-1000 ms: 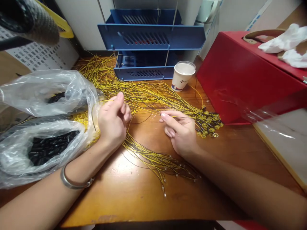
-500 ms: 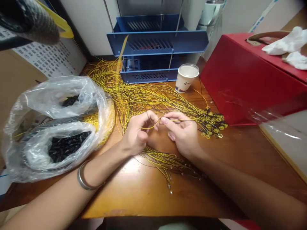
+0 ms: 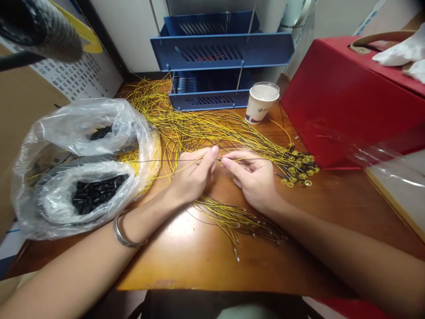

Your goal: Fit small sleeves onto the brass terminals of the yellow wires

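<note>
In the middle of the head view, my left hand (image 3: 194,177) is closed, its thumb pressed on thin yellow and black wires (image 3: 150,160). These wires stretch out leftward past its knuckles. Just to the right, my right hand (image 3: 255,179) pinches the same wires between thumb and forefinger; the fingertips of both hands nearly meet. What lies between the right fingertips is too small to make out. Below the hands rests a bundle of yellow and black wires (image 3: 221,213) with small clear tips. Behind them a larger wire bundle (image 3: 206,126) ends in yellow hexagonal caps (image 3: 294,170) at the right.
On the left, an open plastic bag (image 3: 31,177) holds small black tubes (image 3: 98,193) and yellow caps (image 3: 131,159). A paper cup (image 3: 260,106) stands before the blue tray rack (image 3: 219,52). A red box (image 3: 341,102) with tissues on top borders the wooden table (image 3: 186,270).
My left hand has turned and its thumb now presses on the wires, which run out straight to the left. My right hand keeps its pinch. The whole view has shifted slightly.
</note>
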`<state>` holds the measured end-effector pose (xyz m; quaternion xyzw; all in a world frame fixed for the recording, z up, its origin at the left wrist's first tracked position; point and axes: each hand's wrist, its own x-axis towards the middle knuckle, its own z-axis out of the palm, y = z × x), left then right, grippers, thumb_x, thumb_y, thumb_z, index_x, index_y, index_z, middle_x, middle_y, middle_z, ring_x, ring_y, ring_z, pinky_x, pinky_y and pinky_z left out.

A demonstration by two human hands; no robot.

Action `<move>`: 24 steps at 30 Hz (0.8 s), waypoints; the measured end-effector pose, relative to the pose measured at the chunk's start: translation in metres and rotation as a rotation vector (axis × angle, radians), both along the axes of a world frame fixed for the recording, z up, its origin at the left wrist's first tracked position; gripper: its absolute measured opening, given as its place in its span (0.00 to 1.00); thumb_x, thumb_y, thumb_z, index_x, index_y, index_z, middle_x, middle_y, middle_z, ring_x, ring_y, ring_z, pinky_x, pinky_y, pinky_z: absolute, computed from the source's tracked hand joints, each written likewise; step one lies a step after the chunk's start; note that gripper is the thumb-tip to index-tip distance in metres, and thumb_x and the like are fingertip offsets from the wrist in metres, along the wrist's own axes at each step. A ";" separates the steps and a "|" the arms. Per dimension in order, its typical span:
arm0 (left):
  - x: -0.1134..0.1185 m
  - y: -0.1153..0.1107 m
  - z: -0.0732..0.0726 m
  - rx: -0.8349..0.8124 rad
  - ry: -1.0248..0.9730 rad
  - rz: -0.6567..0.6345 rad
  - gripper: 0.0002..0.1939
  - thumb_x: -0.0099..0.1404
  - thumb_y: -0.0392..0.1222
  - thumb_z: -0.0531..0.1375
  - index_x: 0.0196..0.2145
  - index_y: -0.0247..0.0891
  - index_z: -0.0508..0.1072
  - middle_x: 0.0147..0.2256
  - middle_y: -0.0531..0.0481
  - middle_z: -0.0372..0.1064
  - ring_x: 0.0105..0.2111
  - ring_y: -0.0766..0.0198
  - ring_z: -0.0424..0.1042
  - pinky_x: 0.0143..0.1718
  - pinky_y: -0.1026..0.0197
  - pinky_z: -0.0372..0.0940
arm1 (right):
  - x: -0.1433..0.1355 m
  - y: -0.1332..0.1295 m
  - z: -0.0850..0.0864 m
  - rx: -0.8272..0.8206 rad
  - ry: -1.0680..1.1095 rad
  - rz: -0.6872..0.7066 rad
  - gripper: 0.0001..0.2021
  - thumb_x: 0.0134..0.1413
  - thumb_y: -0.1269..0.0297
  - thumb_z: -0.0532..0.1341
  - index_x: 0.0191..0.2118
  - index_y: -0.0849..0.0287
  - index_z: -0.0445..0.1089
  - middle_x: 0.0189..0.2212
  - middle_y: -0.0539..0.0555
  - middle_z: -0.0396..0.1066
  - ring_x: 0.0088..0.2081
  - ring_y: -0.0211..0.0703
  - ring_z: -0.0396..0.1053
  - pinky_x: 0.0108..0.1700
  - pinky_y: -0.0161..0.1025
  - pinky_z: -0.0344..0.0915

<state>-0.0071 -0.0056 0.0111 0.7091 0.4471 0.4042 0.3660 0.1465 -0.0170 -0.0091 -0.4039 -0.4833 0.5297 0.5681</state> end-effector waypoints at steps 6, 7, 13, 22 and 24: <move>-0.004 0.006 -0.004 0.004 -0.194 0.149 0.27 0.76 0.48 0.48 0.18 0.38 0.60 0.17 0.55 0.59 0.19 0.70 0.59 0.26 0.62 0.57 | 0.000 0.003 -0.002 -0.066 0.029 -0.059 0.08 0.48 0.62 0.70 0.33 0.61 0.75 0.16 0.43 0.61 0.15 0.27 0.52 0.16 0.30 0.45; -0.004 0.006 -0.005 0.016 -0.170 0.124 0.26 0.75 0.49 0.50 0.19 0.38 0.62 0.18 0.54 0.60 0.20 0.70 0.60 0.27 0.63 0.57 | 0.000 0.003 -0.002 -0.064 0.029 -0.061 0.09 0.48 0.62 0.70 0.34 0.61 0.75 0.16 0.43 0.61 0.15 0.27 0.52 0.16 0.30 0.46; -0.005 0.002 -0.003 -0.040 -0.009 -0.138 0.24 0.74 0.47 0.52 0.21 0.36 0.66 0.21 0.54 0.64 0.23 0.70 0.64 0.29 0.63 0.58 | 0.000 0.001 -0.001 0.011 0.012 0.001 0.07 0.48 0.64 0.70 0.34 0.61 0.76 0.20 0.45 0.67 0.16 0.25 0.53 0.16 0.31 0.47; -0.005 0.005 -0.004 0.037 -0.166 0.061 0.27 0.74 0.48 0.51 0.18 0.36 0.64 0.19 0.54 0.61 0.21 0.71 0.61 0.28 0.63 0.57 | 0.002 0.004 -0.004 -0.078 0.023 -0.046 0.10 0.49 0.60 0.70 0.35 0.60 0.74 0.24 0.47 0.71 0.16 0.25 0.53 0.16 0.30 0.48; -0.004 0.003 -0.003 0.026 -0.090 0.011 0.25 0.72 0.47 0.54 0.19 0.36 0.64 0.19 0.54 0.61 0.21 0.71 0.60 0.27 0.63 0.56 | 0.003 0.002 -0.003 -0.018 -0.034 -0.018 0.08 0.49 0.62 0.69 0.34 0.60 0.75 0.24 0.47 0.70 0.17 0.26 0.54 0.18 0.30 0.50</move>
